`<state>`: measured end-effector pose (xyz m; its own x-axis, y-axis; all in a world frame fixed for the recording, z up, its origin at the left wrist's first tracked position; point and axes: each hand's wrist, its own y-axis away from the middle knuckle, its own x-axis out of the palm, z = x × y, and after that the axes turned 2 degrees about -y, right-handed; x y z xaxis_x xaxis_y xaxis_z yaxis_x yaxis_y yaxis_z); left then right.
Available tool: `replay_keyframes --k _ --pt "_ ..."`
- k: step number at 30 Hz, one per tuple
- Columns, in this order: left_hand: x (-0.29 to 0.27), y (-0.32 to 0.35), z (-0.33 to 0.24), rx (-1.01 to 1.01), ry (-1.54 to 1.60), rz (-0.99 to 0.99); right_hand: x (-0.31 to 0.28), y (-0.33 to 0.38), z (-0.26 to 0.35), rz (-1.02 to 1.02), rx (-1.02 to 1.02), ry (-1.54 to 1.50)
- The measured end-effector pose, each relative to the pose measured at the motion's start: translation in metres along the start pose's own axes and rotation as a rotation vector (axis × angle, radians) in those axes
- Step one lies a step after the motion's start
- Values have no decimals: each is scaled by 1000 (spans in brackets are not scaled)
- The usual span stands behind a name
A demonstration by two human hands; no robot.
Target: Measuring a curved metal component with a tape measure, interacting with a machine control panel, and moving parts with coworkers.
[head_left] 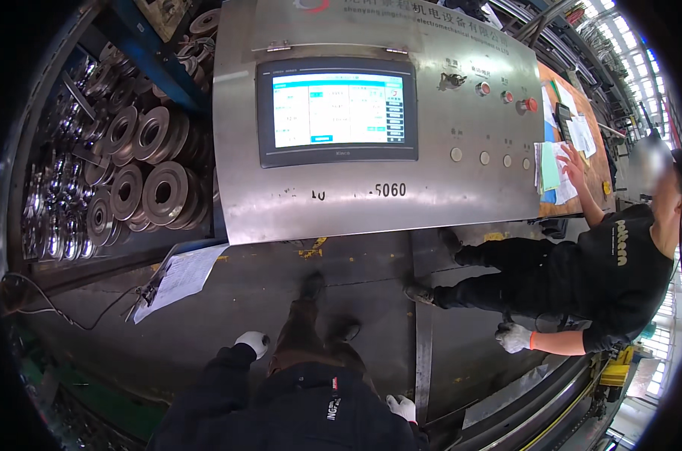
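Note:
I stand in front of a steel control cabinet (461, 195) with a lit touch screen (337, 111) and a row of round buttons (491, 158). My left hand (254, 343), in a white glove, hangs by my hip with the fingers curled and nothing in it. My right hand (402, 407), also in a white glove, hangs low at my other side and holds nothing. Both hands are well below the panel and touch nothing.
A crate of stacked metal wheels (142, 165) stands at the left. A clipboard with paper (177, 278) hangs below it, beside a loose cable (63, 312). At the right a co-worker in black (596, 263) rests a hand on papers (555, 169) on a wooden bench.

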<state>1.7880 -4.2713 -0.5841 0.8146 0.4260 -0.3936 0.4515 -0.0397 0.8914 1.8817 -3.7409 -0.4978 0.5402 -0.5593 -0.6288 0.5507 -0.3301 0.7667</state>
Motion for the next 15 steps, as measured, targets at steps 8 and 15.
replay_keyframes --k 8,15 --pt "-17 -3 -11 -31 -28 40 -6 -3 1 21 62 -132" --pt "-14 -12 -8 1 2 -15 -8 -1 9 -4 57 -21"
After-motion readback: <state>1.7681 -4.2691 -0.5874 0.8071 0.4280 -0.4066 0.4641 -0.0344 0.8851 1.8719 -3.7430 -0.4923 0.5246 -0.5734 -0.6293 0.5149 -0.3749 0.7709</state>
